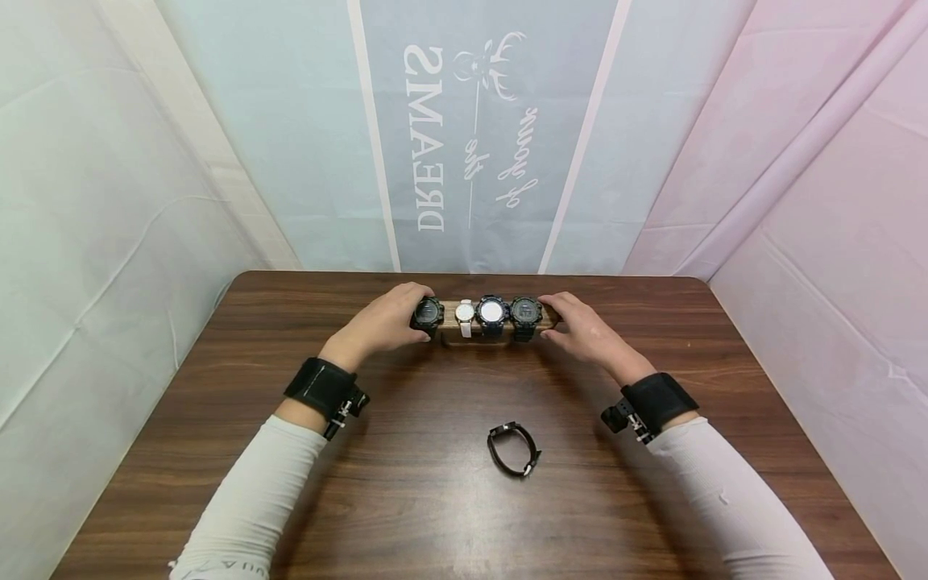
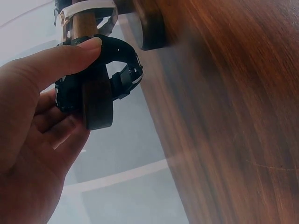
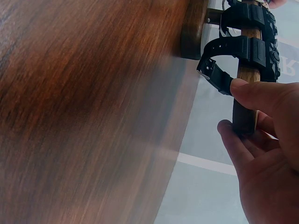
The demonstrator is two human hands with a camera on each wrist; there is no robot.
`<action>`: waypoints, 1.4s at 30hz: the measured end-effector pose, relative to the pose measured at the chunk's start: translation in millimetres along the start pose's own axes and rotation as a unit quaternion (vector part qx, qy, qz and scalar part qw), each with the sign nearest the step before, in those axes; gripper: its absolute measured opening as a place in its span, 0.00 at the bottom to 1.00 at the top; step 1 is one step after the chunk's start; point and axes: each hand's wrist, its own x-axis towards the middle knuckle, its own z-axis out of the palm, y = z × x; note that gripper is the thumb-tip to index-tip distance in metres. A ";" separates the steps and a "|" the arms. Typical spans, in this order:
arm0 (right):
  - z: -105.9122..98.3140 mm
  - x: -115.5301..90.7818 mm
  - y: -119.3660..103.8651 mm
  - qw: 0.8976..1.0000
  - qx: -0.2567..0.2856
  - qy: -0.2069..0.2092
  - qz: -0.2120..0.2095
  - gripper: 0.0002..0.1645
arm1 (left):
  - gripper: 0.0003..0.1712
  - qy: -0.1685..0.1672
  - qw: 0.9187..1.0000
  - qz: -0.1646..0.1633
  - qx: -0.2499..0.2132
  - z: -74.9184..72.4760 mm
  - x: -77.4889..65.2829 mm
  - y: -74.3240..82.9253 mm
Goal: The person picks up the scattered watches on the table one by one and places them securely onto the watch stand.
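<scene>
A wooden watch stand [image 1: 449,316] near the table's back edge carries watches side by side along its bar. At its left end is a black watch [image 1: 428,312], then a small white-strapped watch [image 1: 465,312], a dark watch with a bright face [image 1: 492,311] and another black digital watch [image 1: 525,312]. My left hand [image 1: 387,318] grips the bar's left end, its thumb over the black watch's strap [image 2: 119,49] and fingers behind. At the other end, my right hand [image 1: 582,326] pinches the bar [image 3: 245,114] just beside the black digital watch.
On the table [image 1: 406,499], closer to me, a thin black-strapped watch [image 1: 514,449] lies on its side with its strap buckled in a loop. A printed fabric curtain [image 1: 471,145] hangs behind the table's back edge, with pale sheets on both sides.
</scene>
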 end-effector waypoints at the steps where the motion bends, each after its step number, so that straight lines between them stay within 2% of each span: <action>1: -0.1 0.0 -0.1 1.000 0.001 0.001 -0.001 0.35 | 0.37 0.000 1.000 0.001 -0.001 0.2 0.3 0.3; 42: 0.5 -1.5 -1.2 1.000 0.007 -0.005 0.012 0.35 | 0.37 -0.007 1.000 0.002 0.003 5.1 9.5 11.3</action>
